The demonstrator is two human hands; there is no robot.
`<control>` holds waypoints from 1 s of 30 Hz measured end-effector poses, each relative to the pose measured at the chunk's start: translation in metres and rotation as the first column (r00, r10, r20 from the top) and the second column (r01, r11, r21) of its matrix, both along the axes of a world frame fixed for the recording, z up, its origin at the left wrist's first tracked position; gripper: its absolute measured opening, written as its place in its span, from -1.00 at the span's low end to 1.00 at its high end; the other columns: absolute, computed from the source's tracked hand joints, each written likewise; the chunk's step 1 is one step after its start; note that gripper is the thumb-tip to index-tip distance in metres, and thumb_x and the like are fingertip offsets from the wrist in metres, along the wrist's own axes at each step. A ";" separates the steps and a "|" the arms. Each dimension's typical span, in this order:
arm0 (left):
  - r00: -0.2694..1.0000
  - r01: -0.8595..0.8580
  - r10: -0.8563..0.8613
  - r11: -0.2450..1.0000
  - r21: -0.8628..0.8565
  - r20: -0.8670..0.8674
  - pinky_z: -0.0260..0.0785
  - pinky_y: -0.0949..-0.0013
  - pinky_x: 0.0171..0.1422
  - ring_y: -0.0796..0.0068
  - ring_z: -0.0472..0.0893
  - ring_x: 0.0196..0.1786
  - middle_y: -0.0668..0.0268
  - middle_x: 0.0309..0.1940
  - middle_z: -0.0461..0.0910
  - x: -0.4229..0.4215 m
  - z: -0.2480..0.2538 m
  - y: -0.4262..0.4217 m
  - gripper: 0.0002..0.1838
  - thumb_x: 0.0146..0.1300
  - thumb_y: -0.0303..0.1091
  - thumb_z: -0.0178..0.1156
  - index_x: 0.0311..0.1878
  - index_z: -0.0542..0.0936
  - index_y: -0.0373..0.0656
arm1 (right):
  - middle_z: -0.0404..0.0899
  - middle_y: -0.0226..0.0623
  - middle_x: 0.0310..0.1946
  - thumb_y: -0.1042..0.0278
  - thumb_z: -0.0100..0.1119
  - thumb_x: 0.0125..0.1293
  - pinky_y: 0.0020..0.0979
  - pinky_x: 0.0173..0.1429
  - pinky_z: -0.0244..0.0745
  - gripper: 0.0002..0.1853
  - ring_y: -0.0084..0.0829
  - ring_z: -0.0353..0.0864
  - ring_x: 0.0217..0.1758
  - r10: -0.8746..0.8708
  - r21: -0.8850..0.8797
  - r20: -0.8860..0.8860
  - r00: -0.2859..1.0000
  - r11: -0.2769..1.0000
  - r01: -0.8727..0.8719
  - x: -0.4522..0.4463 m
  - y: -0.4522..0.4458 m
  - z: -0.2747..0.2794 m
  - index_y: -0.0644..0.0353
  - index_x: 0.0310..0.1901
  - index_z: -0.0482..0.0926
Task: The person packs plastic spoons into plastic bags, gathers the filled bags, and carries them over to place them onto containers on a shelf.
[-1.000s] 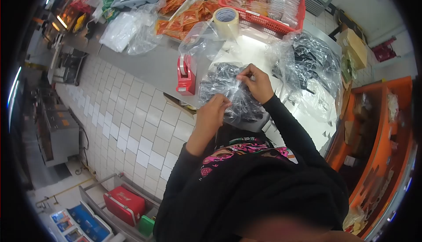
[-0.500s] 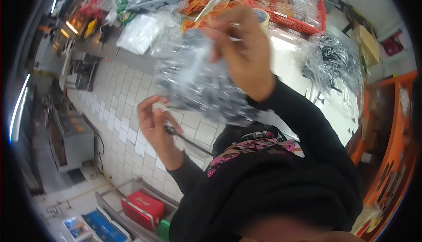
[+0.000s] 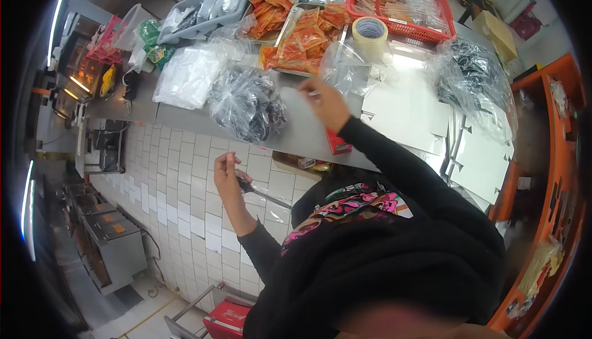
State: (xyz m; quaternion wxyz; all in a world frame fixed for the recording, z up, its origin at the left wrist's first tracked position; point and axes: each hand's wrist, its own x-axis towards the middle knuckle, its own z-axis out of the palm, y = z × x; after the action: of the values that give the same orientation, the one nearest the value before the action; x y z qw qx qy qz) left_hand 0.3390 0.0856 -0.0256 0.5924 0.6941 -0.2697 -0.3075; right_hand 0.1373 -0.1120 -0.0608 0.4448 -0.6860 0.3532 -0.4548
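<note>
My left hand (image 3: 229, 177) is over the tiled floor in front of the counter, fingers curled round a slim black item in clear film (image 3: 265, 195) that trails to the right. My right hand (image 3: 325, 106) hovers above the steel counter (image 3: 302, 130) with fingertips pinched together; whether something small is between them I cannot make out. Left of it, a clear plastic bag full of dark pieces (image 3: 248, 106) rests near the counter's edge, apart from both hands. Beyond my right hand lies a loose clear bag (image 3: 346, 68).
Behind are trays of orange-red packets (image 3: 308, 36), a tape roll (image 3: 370, 32), a red basket (image 3: 404, 0) and a grey-blue bin (image 3: 206, 12). White plastic bags (image 3: 187, 79) lie left. Right are flat white cartons (image 3: 404, 114), another bag of black items (image 3: 472, 74) and an orange shelf (image 3: 546, 172).
The bag of dark pieces, held up by my right hand before, now lies on the counter at the left. My right hand has let go and moved down; my left hand still holds the black item.
</note>
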 end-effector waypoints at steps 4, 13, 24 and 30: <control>0.980 0.188 -0.181 0.979 0.082 -0.087 0.25 0.58 -0.62 0.57 0.43 -0.69 0.36 -0.47 0.41 0.014 -0.023 -0.029 -0.69 0.35 -0.17 0.10 -0.10 0.44 -0.26 | 0.48 -0.12 -0.18 0.15 0.34 0.11 -0.20 0.04 0.36 -0.49 -0.17 0.48 -0.07 -0.707 -0.185 -0.120 0.697 0.705 0.684 -0.097 -0.074 -0.072 0.26 -0.01 0.39; 0.718 0.491 -0.507 0.855 -0.169 -0.477 0.29 0.51 -0.59 0.62 0.35 -0.72 0.49 -0.70 0.13 -0.012 0.023 -0.076 -0.70 0.38 -0.19 0.03 -0.07 0.44 -0.27 | 0.65 -0.26 -0.49 0.04 0.25 0.20 -0.45 -0.11 0.43 -0.61 -0.46 0.62 -0.30 -0.365 0.071 -0.282 0.887 0.914 0.399 -0.168 -0.107 -0.026 0.29 -0.28 0.66; 0.527 0.848 -0.848 0.523 0.082 -0.044 0.29 0.55 -0.64 0.65 0.46 -0.68 0.34 -0.53 0.49 -0.117 0.085 -0.111 -0.65 0.15 -0.30 0.32 -0.11 0.44 -0.26 | 0.62 -0.41 -0.49 0.48 0.24 0.19 -0.61 -0.41 0.42 -0.93 -0.65 0.55 -0.44 -0.051 0.191 -0.081 0.995 0.980 0.065 -0.112 0.055 0.095 0.29 -0.33 0.63; 0.546 0.828 -0.835 0.550 0.110 0.061 0.23 0.51 -0.64 0.63 0.45 -0.71 0.31 -0.64 0.49 -0.131 0.073 -0.107 -0.63 0.11 -0.22 0.36 -0.20 0.44 -0.26 | 0.61 -0.27 -0.29 0.44 0.32 0.17 -0.57 -0.20 0.54 -0.76 -0.60 0.58 -0.38 -0.057 0.569 0.334 0.941 0.808 -0.153 -0.102 0.081 0.100 0.31 -0.21 0.48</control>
State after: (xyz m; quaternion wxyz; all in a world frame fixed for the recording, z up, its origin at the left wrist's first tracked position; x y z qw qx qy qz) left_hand 0.2081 -0.0213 0.0475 0.3372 0.5185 -0.5863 -0.5231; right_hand 0.0348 -0.0309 0.0390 0.6997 -0.4362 0.3774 -0.4216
